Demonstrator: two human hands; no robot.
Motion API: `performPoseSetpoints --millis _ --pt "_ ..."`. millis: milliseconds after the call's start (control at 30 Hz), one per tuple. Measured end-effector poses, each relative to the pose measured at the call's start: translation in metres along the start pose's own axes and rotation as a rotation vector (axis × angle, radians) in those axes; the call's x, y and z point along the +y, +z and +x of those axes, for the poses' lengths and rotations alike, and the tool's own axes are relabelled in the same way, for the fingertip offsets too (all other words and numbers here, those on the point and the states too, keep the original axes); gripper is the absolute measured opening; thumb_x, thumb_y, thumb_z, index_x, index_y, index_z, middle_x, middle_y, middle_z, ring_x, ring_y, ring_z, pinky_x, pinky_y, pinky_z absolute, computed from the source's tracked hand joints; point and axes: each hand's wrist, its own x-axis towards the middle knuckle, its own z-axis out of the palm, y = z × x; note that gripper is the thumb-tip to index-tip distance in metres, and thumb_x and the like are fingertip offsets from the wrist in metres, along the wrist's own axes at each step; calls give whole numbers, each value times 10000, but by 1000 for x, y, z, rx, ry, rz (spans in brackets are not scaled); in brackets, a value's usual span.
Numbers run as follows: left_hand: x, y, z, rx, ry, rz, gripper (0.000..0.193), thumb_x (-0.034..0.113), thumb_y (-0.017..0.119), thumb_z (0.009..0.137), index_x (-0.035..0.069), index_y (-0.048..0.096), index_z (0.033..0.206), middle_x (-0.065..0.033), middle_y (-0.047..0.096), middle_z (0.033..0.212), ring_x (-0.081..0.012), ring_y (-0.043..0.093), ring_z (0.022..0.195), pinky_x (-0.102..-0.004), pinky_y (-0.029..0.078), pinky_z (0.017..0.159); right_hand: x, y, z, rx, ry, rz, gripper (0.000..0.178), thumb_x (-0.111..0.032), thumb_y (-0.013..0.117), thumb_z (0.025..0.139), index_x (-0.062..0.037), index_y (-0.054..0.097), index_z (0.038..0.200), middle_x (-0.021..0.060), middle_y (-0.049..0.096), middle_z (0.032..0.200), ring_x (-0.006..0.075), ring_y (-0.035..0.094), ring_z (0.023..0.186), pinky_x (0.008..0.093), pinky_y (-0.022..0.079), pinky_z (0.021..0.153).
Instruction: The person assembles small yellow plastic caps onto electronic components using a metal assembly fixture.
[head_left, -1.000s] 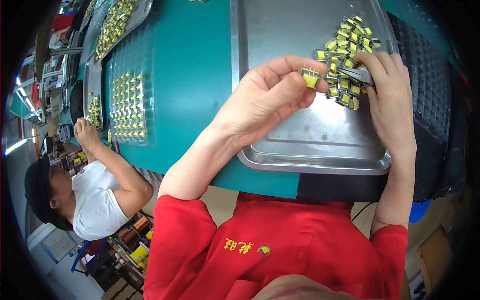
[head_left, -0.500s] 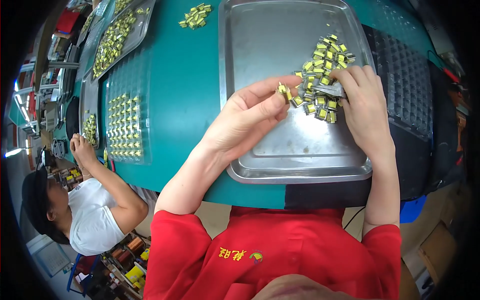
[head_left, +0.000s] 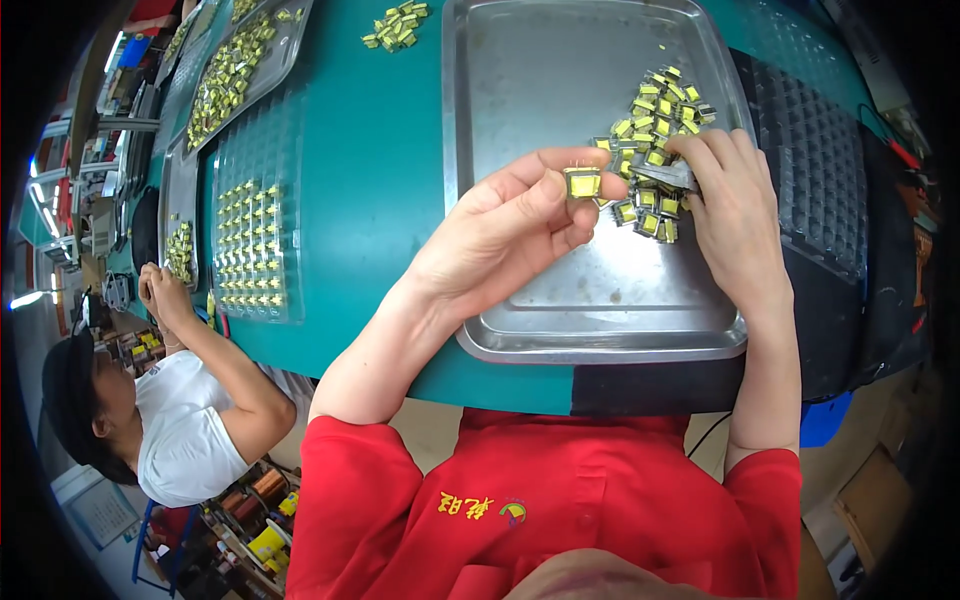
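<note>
Between its thumb and fingers my left hand (head_left: 520, 215) pinches a small transformer (head_left: 583, 183), its yellow-taped face turned toward me and its thin pins pointing up. Beside it, my right hand (head_left: 735, 205) is closed on grey metal tweezers (head_left: 668, 178). Their pointed tip lies over a heap of similar transformers (head_left: 660, 120) with yellow tape and dark cores; the rest of the tool is hidden in the palm. The heap rests on the right half of a shiny metal tray (head_left: 540, 100), and both hands hover over that tray.
Black compartment trays (head_left: 810, 170) lie right of the metal tray. On the green table (head_left: 370, 200) to the left are a small transformer pile (head_left: 395, 25), a clear plastic tray (head_left: 285, 150) partly filled in rows, and another loaded metal tray (head_left: 285, 65). A co-worker (head_left: 195, 425) sits at left.
My left hand has turned the transformer so its yellow face shows and its pins point up, and has shifted slightly right. The right hand with the tweezers has barely moved.
</note>
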Motion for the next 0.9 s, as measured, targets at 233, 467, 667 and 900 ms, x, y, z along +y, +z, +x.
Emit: performPoseSetpoints --millis 233,467,667,900 --pt "-2 9 -2 76 91 286 422 186 594 999 -12 516 1363 -108 629 1219 -91 562 936 -253 466 889 -2 -4 0 40 29 10 429 143 580 697 -47 620 1080 95 595 996 302 540 954 400 420 842" --pt "-10 3 -1 214 522 1211 280 -49 632 921 -26 514 1174 -150 652 1123 -159 618 1011 -271 488 897 -17 -13 -4 78 32 -51 454 129 568 703 -65 634 1108 79 619 1024 289 542 943 385 408 834" --pt "-16 1 2 259 644 1276 271 -25 720 835 16 632 1088 -81 665 978 -181 643 859 -287 520 781 -17 -4 -4 76 -22 -158 439 67 616 722 -88 629 1132 57 619 1051 258 542 952 376 400 833" --pt "-15 4 3 205 690 1382 272 -26 725 818 35 659 1075 -86 676 971 -197 637 828 -295 522 752 -21 -2 -6 60 -43 -144 436 47 634 726 -91 627 1139 56 610 1041 258 538 944 380 401 827"
